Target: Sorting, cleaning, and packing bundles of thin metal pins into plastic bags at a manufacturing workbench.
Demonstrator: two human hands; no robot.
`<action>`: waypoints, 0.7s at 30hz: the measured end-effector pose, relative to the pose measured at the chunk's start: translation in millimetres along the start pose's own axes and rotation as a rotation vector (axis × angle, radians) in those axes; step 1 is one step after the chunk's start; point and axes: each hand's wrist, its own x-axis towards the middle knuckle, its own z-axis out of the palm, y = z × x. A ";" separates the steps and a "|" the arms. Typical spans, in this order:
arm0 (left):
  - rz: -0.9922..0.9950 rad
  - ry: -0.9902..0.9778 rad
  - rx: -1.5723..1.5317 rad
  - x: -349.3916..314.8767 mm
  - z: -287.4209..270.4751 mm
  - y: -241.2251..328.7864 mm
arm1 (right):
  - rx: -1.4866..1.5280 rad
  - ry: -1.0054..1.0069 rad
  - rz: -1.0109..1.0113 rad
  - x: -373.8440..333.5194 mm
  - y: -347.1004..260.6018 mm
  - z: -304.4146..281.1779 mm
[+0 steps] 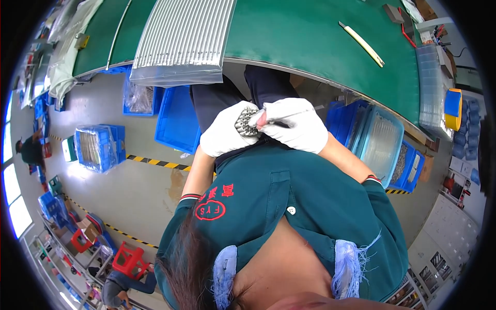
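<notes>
My left hand (226, 130), in a white glove, is closed around a bundle of small metal parts (246, 123) whose shiny ends face up. Close against it is my right hand (297, 125), also gloved, with a bare fingertip showing. Its fingers are pinched on a thin, pen-like tool (300, 112) that slants out to the right; its exact kind is unclear. The right fingertips meet the edge of the bundle, and whether they touch it I cannot tell. Both hands are above my lap, in front of the green workbench (305, 39).
On the bench lie a plastic-wrapped row of metal rods (181, 41), overhanging the front edge, and a yellow utility knife (361, 44). Blue bins (178, 116) stand on the floor at left, with a clear-blue tub (385, 139) at right. Another person (124, 289) is behind, by a red stool (129, 261).
</notes>
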 end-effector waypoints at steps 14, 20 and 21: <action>-0.029 0.007 -0.017 -9.1 -2.0 7.1 | 0.348 0.266 0.136 -11.7 2.7 2.0; -0.031 0.015 -0.113 -15.5 -0.7 5.3 | 0.546 0.376 0.145 -15.9 7.2 0.7; -0.001 0.003 -0.100 -15.9 -0.9 4.9 | 0.542 0.407 0.118 -16.3 7.5 1.4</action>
